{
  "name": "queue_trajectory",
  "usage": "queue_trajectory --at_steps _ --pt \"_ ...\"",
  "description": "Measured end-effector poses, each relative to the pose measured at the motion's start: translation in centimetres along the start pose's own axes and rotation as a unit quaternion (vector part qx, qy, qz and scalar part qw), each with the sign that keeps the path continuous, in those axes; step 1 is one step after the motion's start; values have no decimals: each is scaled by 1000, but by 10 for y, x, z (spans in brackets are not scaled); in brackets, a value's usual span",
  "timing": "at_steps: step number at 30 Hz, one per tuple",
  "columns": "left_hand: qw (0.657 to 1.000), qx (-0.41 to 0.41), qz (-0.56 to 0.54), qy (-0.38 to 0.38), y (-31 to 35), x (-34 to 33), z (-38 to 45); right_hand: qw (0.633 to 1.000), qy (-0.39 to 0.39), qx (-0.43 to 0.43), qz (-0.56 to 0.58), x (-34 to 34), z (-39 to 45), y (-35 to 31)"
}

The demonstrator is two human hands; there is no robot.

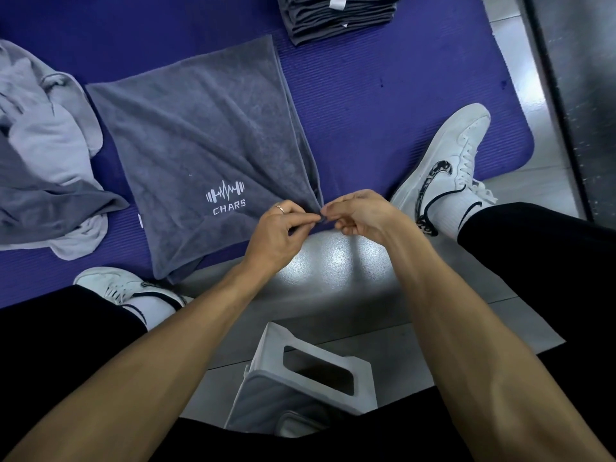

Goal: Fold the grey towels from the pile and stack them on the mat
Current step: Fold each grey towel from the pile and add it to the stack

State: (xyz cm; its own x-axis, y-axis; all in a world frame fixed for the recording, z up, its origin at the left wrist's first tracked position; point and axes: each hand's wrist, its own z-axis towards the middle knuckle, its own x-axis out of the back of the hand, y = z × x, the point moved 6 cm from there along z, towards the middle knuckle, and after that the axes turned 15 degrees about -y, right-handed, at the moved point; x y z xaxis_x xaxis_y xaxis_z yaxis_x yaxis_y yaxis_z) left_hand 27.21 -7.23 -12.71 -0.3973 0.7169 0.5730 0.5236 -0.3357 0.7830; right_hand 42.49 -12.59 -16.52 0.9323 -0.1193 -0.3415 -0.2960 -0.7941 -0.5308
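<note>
Grey towel (213,141), one, spread on the purple mat (383,105) at centre frame, doubled along its right edge, where two layers show; near right corner drawn up to a point at about 5 o'clock from its middle.

Left hand (276,235): thumb and forefinger pinch that corner; a ring sits on one finger. Right hand (360,213): fingertips pinch the same corner from the other side, the two hands touching or nearly so. Both hold cloth; neither is spread wide.

Step in hand, as judged: lining up the corner layers of a towel already folded once, before the next fold. Next move likely calls for keeping both layers pinched together and carrying the corner across toward 10 or 11 o'clock so the edges meet squarely, then smoothing the cloth flat.

Pile of unfolded towels (43,155): at 9 o'clock, rumpled, light and dark grey, lying partly on the mat and close beside the spread towel.

Stack of folded towels (336,18): at 12 o'clock on the mat, several deep, well apart from the hands; small white tags show on it, their text too small to read.

Writing: white print on the spread towel reads "CHARS", under a barbell-and-pulse-line emblem (226,193).

White shoe (446,168) at 3 o'clock, heel side on the mat, bears a dark swoosh-shaped mark. No other lettering legible.
</note>
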Motion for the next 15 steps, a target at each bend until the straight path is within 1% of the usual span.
queue_trajectory --at_steps 6,11,13,15 --pt "999 35 -26 -10 -3 1 2 998 30 -21 50 -1 3 1" --pt "999 33 23 14 1 5 2 995 25 -20 93 -4 2 2" --pt "999 36 27 11 0 8 4 997 16 -2 78 -4 2 0" --pt "999 34 30 -1 -1 11 6 999 26 29 9 -2 2 -7"
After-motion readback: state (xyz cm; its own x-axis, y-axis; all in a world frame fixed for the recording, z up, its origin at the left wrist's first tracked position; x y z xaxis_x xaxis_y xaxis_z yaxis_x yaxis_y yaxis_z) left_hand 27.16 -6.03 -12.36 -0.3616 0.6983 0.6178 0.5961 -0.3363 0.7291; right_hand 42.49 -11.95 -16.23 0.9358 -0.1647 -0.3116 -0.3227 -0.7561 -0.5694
